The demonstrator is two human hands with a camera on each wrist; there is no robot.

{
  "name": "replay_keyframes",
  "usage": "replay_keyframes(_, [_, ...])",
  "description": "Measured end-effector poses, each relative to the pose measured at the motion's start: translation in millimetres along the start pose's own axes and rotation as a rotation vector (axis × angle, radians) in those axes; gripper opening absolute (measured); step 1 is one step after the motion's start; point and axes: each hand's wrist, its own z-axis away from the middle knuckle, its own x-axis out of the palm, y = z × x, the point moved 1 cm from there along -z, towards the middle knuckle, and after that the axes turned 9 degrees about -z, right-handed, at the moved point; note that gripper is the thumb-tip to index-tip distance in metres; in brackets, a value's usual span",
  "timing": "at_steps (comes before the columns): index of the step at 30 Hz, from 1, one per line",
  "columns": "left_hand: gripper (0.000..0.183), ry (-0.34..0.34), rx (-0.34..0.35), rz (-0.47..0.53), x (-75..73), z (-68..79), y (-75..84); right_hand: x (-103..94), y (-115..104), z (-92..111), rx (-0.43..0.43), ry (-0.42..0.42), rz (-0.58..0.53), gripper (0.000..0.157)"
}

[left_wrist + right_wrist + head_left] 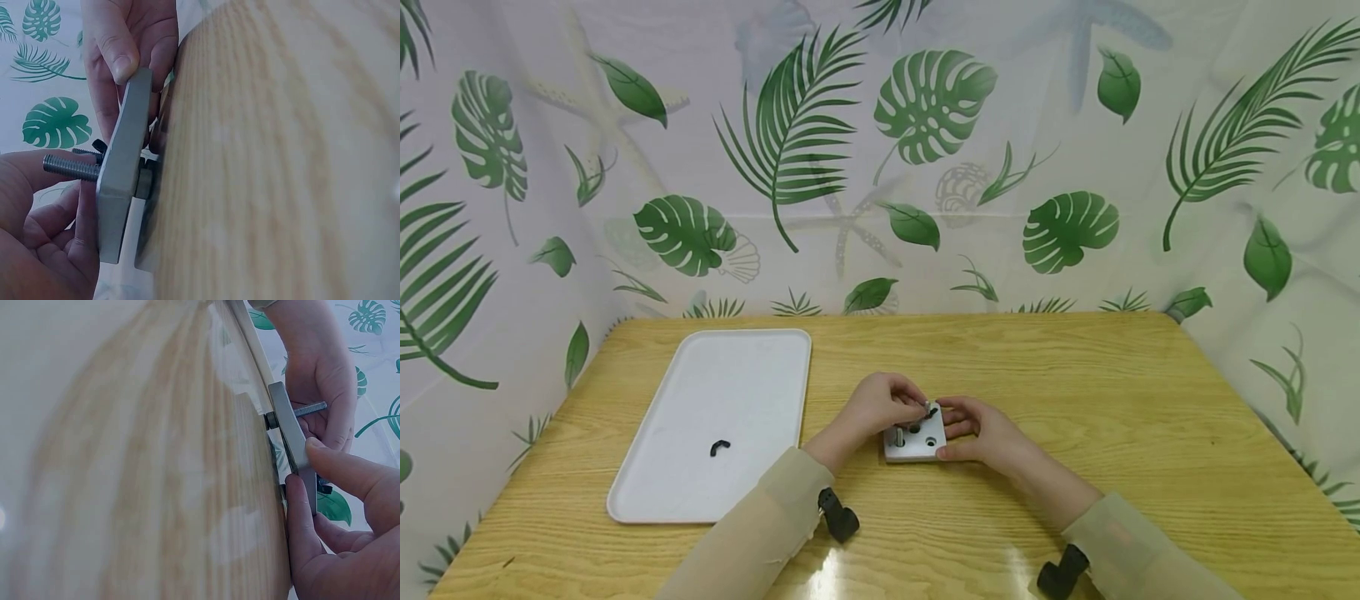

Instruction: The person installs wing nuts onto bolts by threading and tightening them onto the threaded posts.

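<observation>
A thick light-grey plate with holes is held slightly above the wooden table. My right hand grips its right edge between thumb and fingers. Threaded bolts stick up through it; one bolt stands at the left, and bolt heads show beneath the plate in both wrist views. My left hand is at the far bolt, where thumb and fingertips pinch a black wing nut on its thread. The fingers partly hide that nut and bolt. The near-right hole has no bolt standing in it.
To the left lies a white tray with a small black piece, shaped like a wing nut, on it. The wooden table runs back to a leaf-patterned cloth. Each sleeve carries a black wrist camera.
</observation>
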Motion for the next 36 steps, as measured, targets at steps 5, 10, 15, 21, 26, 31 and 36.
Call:
replay_keyframes(5, [0.013, 0.017, -0.011, 0.009, 2.3, -1.2, -2.0, -0.3, 0.8, -0.1, -0.002, -0.003, -0.008, 0.082])
replay_keyframes(10, [0.013, 0.038, -0.042, 0.063, 2.9, -2.1, -2.8, -1.0, 1.4, -0.7, -0.012, -0.008, -0.002, 0.081])
replay_keyframes(15, [0.011, 0.058, -0.057, 0.094, 2.2, -1.6, -1.2, -1.4, 1.3, -1.8, -0.018, -0.011, 0.007, 0.081])
replay_keyframes(21, [0.015, 0.051, -0.044, 0.074, 1.6, 0.0, 1.4, -0.7, -0.3, -1.4, -0.007, 0.0, 0.022, 0.082])
replay_keyframes(26, [0.023, 0.039, -0.053, 0.038, 1.3, 0.6, 1.2, -1.1, -1.4, -0.5, -0.003, 0.001, 0.025, 0.082])
replay_keyframes(31, [0.021, 0.021, -0.032, -0.001, 0.6, 1.6, 1.4, -1.2, -0.8, 0.1, -0.003, -0.007, 0.019, 0.081])
replay_keyframes(36, [0.016, 0.011, -0.018, -0.007, 0.2, 1.8, 2.4, -0.5, -0.2, -0.2, 0.0, 0.0, 0.017, 0.081])
